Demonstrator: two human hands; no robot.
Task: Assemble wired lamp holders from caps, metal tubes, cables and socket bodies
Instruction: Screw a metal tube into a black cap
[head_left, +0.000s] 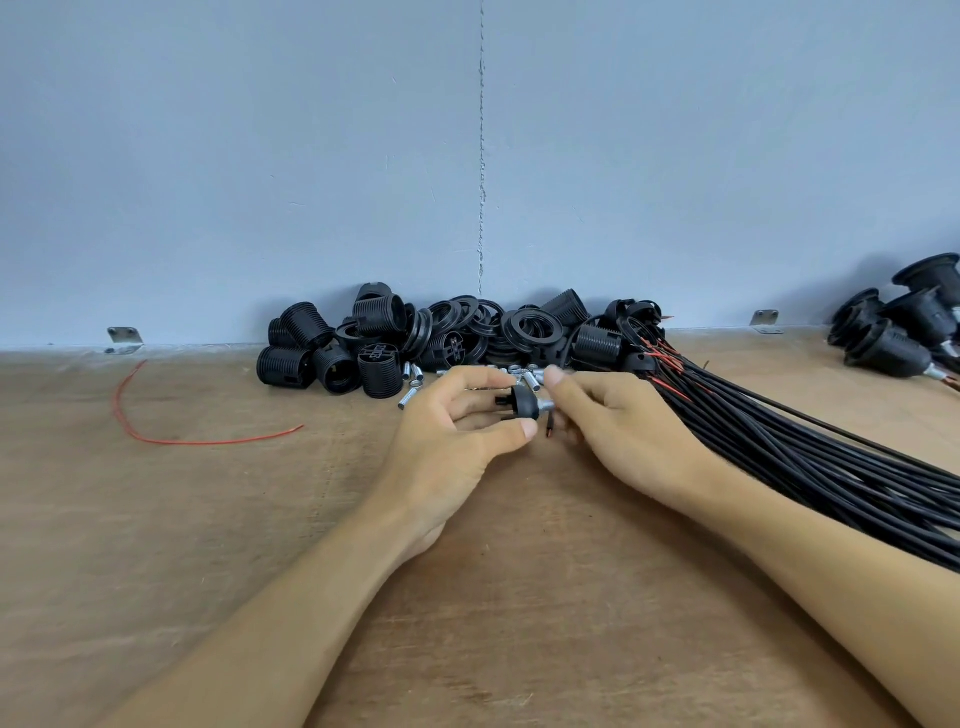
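Holding a black cap (524, 399) just above the worktop (260, 519).
My left hand (452, 431) grips the black cap; my right hand (618, 426) pinches the metal tube (545, 404) sticking from it, beside the cables (805, 457).

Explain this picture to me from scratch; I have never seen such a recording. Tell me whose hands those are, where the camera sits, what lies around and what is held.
There is no machine here: a person works with bare hands, and the one camera sits on their head, looking forward and down. On the wooden table, against the wall, lies a heap of black socket bodies and rings, with loose tubes in front. A bundle of black cables runs off to the right, a stray red wire lies on the left, and assembled holders sit far right. The left hand grips a black cap with a metal tube sticking out. The right hand is at that tube; blur hides its grip.
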